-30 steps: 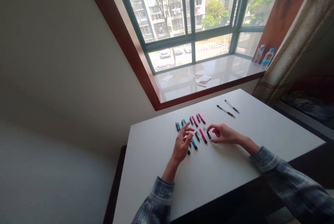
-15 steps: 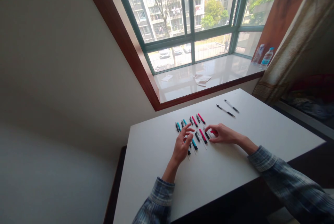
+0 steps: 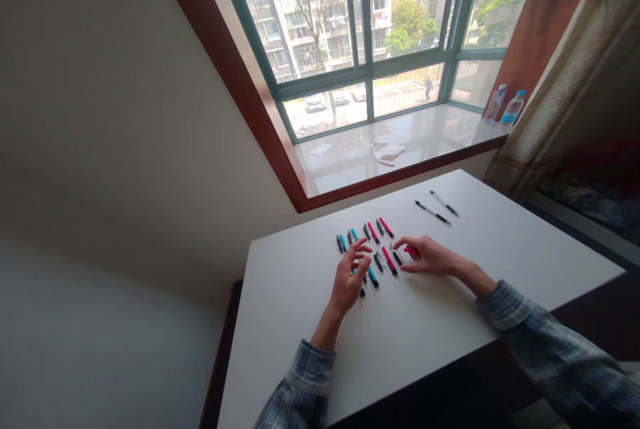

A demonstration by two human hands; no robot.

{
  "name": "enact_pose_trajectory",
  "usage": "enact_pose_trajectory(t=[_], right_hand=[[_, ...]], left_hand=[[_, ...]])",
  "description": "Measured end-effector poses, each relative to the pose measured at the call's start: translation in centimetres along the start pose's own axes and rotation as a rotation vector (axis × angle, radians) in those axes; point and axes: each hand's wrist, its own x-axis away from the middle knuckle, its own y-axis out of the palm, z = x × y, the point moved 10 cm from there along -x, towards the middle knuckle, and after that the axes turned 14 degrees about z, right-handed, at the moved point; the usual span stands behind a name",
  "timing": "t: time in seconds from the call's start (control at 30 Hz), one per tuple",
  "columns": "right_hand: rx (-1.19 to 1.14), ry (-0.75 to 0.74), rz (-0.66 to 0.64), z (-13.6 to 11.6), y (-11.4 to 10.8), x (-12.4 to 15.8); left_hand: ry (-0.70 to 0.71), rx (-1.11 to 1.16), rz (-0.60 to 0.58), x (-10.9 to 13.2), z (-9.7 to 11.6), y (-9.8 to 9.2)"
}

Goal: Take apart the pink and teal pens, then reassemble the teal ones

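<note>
Over the pens (image 3: 367, 249), left hand (image 3: 347, 276) and right hand (image 3: 425, 257) stay half-open as before, any hold on the pink marker (image 3: 412, 251) unclear

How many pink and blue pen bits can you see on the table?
Pink pen parts: 4
Teal pen parts: 4
Total: 8
More could be hidden under the left hand or the right hand.

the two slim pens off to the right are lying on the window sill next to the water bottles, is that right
Not quite: the two slim pens aren't on the window sill. The head view shows them lying on the white table, beyond the right hand. The water bottles are on the sill, as you said.
</note>
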Motion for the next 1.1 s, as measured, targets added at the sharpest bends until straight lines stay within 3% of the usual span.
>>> enact_pose_trajectory(t=[0.17,0.5,0.8,0.97,1.1], right_hand=[[-0.079,0.041,0.171,-2.1,-1.7,-0.2],[-0.252,-0.121,0.032,-9.6,2.7,-1.0],[-0.372,-0.11,-0.003,-9.3,3.1,-2.0],[-0.424,-0.091,-0.079,-8.9,3.8,-2.8],[-0.504,-0.055,-0.094,-7.1,3.6,-4.3]], left_hand=[[0.032,-0.013,0.08,-0.2,0.5,-0.8],[0.012,0.084,0.09,-0.5,0.5,-1.1],[0.101,0.055,0.116,-0.9,2.3,-1.8],[0.001,0.097,0.138,-0.8,0.7,-1.9],[-0.042,0.128,0.188,-1.0,-0.2,-2.4]])
